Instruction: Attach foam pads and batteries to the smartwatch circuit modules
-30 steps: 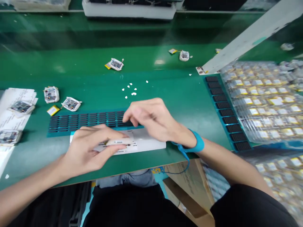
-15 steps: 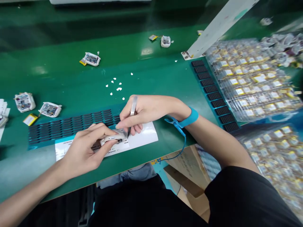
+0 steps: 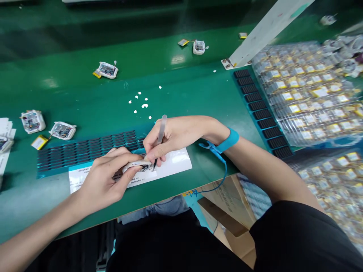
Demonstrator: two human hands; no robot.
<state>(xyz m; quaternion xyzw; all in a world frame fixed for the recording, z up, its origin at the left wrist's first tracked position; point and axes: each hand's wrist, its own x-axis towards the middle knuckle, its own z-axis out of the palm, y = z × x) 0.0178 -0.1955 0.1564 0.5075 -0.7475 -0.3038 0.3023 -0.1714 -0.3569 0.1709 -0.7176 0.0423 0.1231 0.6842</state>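
Note:
A small white device housing (image 3: 136,165) is pinched on edge between the thumb and fingers of my left hand (image 3: 109,175). Metal tweezers (image 3: 162,130) are in my closed right hand (image 3: 167,138), their dark tips pointing down by the housing's right end. My right fingertips touch or nearly touch that end; which, I cannot tell. Both hands are over a white printed label sheet (image 3: 176,160). Behind them lies a blue-backed strip with rows of black pads (image 3: 85,149). A blue wrist strap (image 3: 228,142) with a cord circles my right wrist.
Opened white housings with circuit boards (image 3: 62,130) and yellow-edged batteries (image 3: 39,142) lie on the green bench. Small white stickers (image 3: 145,105) are scattered mid-bench. A slanted white post (image 3: 261,34), another black pad strip (image 3: 258,109) and stacked clear trays of batteries (image 3: 309,90) stand right. Below is a cardboard box (image 3: 227,204).
My right fingers have closed in on the right end of the housing, and the tweezers sit more upright. The whole view has shifted slightly.

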